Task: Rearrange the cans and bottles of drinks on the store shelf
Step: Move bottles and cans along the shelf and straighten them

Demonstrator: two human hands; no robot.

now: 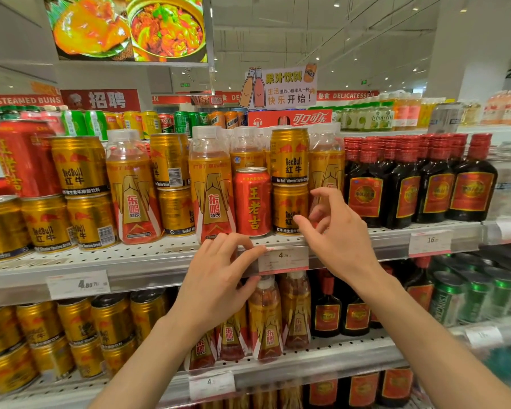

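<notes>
Both forearms reach up from the bottom edge toward the middle shelf (160, 261). The left hand (219, 278) hangs at the shelf's front edge, its fingers (248, 255) loosely bent and grasping nothing, the tips just beside a white price tag (283, 259) on the front rail. The right hand (337, 231) is raised a little higher, just over the front edge, fingers spread and half curled, released, holding nothing; its fingertips are near a lower gold can (289, 209) but I cannot tell whether they touch it.

Standing upright near the front edge between the two hands is a red can (252, 200) with gold characters down its side. On its left is a clear-topped bottle with a gold and red label (211, 190); on its right the lower gold can carries an upper gold can (289, 156) stacked on top. Further left along the shelf, more gold cans (80, 166) stand in two tiers beside another such bottle, and a tilted red can lies at the far left end. Toward the right end, dark bottles with red caps (419, 178) stand in rows.

The shelf below (307, 367) holds the same kinds of gold cans, bottles and dark bottles.
</notes>
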